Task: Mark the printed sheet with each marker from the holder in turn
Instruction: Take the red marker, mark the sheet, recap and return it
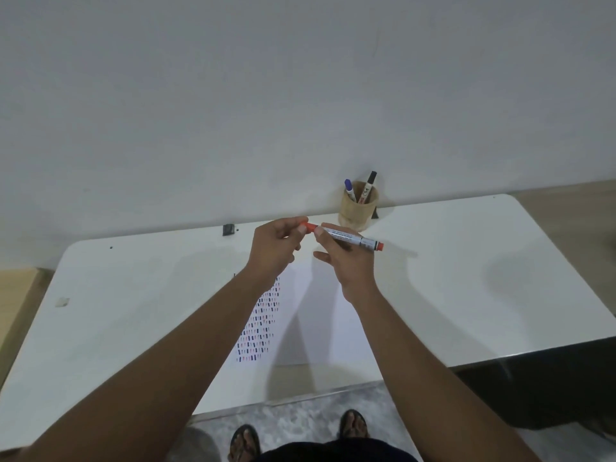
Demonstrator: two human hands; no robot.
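I hold an orange-red marker (346, 237) level above the table with both hands. My right hand (346, 261) grips its grey barrel. My left hand (276, 248) pinches the orange cap (311, 227) at the marker's left end. Below my hands lies the printed sheet (300, 315), white with columns of small blue and red dashes on its left side. At the back of the table stands the wooden holder (358, 208), with a purple-capped marker (349, 189) and a black-capped marker (369, 185) upright in it.
The white table (466, 278) stands against a pale wall. A small dark clip (228, 229) sits at its back edge, and a bit of tape (62, 302) on the left. My sandalled feet (300, 431) show on the grey floor below.
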